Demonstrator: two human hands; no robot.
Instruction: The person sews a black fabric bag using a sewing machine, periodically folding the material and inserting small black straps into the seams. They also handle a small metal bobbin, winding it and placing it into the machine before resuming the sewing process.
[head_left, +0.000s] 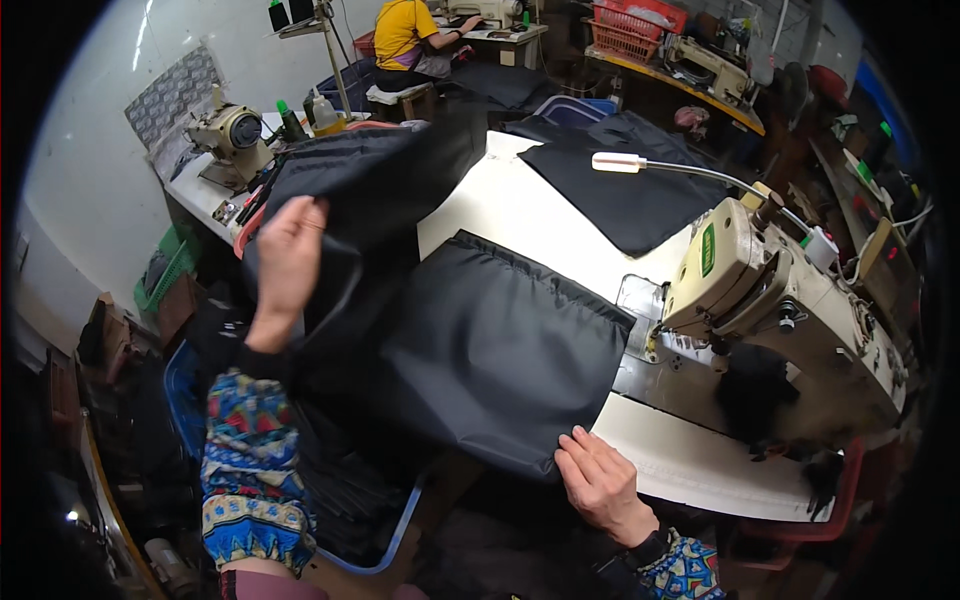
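A black fabric panel (500, 345) with a gathered or folded upper edge lies across the front of the white sewing table (480, 200), left of the needle. My right hand (600, 485) grips its near right corner, fingers on top. At the left, my left hand (290, 255) is closed on the edge of another dark fabric piece (375, 190), which is lifted and partly blurred. The sewing machine (740, 260) stands at the right, its needle area (652, 345) just beyond the panel's right edge. Where the two fabrics meet is hard to make out.
More black fabric (630, 180) lies on the table's far side. A lamp on a bendy arm (690, 170) reaches over it. Below at left sits a blue-rimmed bin (400, 530) of dark cloth. A second machine (230, 140) stands far left; a person in yellow (405, 35) sits beyond.
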